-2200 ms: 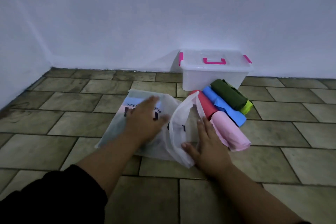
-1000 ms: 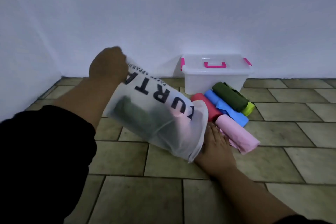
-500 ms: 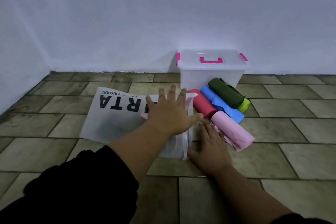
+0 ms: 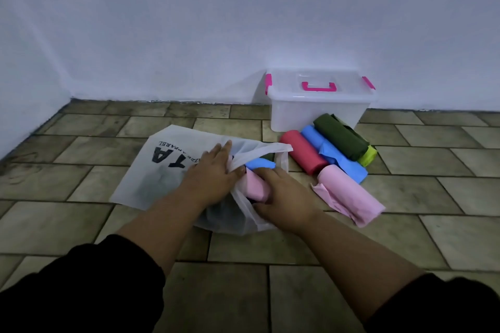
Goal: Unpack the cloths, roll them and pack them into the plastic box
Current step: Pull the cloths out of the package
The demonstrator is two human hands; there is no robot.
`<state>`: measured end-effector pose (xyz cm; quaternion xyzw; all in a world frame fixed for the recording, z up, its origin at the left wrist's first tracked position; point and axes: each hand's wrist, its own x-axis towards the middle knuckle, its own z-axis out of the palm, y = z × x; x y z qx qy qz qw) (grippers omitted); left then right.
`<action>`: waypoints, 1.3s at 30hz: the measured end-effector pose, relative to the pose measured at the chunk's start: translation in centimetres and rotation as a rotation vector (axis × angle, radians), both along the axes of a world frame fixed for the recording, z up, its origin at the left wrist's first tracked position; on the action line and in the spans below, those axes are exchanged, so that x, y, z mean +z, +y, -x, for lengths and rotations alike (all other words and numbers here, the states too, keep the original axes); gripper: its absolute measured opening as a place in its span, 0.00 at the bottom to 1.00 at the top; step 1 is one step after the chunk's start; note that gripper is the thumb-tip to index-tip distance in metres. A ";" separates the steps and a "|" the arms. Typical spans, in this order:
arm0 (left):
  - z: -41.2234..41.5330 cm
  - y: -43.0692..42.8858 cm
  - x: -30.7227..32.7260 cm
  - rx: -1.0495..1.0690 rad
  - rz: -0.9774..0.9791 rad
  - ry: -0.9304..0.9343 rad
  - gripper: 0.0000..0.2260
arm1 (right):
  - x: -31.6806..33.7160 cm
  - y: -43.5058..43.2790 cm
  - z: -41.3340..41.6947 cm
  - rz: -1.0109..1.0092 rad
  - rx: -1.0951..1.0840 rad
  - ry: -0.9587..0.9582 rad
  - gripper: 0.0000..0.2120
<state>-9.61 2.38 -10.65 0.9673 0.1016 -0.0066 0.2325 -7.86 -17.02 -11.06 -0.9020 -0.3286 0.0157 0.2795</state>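
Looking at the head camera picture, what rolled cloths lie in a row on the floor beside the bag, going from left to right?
Red roll → blue roll → dark green roll → lime roll. The pink roll lies nearer, in front of the row, so I leave it out.

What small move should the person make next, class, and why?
Probably draw the pink cloth out of the white bag: the right hand is on it at the mouth, which the left hand holds open.
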 end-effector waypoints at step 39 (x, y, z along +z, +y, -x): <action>-1.5 0.6 -1.1 0.062 0.070 -0.125 0.22 | 2.0 -0.9 -5.5 0.102 0.015 -0.176 0.21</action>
